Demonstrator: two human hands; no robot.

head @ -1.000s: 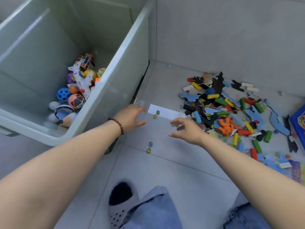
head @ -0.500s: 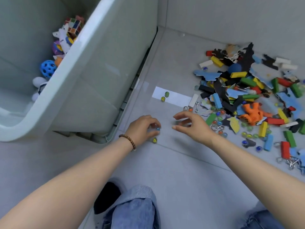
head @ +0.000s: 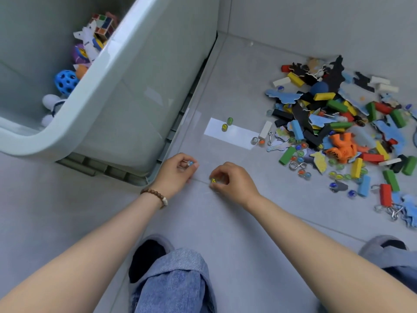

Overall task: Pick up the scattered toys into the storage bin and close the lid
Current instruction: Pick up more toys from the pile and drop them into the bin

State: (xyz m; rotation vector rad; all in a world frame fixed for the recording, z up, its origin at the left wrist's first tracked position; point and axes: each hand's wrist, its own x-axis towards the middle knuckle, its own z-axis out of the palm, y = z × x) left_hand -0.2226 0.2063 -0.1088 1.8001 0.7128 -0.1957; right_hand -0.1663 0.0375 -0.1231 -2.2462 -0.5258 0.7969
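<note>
Left hand (head: pixel 174 175): low over the floor (head: pixel 225 227), just beside the near corner of the storage bin (head: pixel 126 86). Its fingers (head: pixel 183 159) are curled in, and thumb and fingertips pinch a blue marble (head: pixel 191 163). A bead bracelet (head: pixel 155 195) sits at that wrist.

Right hand (head: pixel 232 184): close beside the left, on a tile joint. Its fingers (head: pixel 223 171) are bent tight and pinch a yellow marble (head: pixel 213 180) (whether the marble is off the floor cannot be told).

The storage bin stands open at the floor's far left, by the wall. Inside it are a blue perforated ball (head: pixel 65 81), a puzzle cube (head: pixel 103 24) and other toys, partly hidden by the rim.

Two green-yellow marbles (head: pixel 227 124) lie touching on a white patch of floor beyond the hands. The scattered toys (head: pixel 338 123) lie heaped toward the floor's far right edge, near the wall: coloured blocks, foam puzzle pieces, an orange figure (head: pixel 341 146), metal rings and more marbles.
</note>
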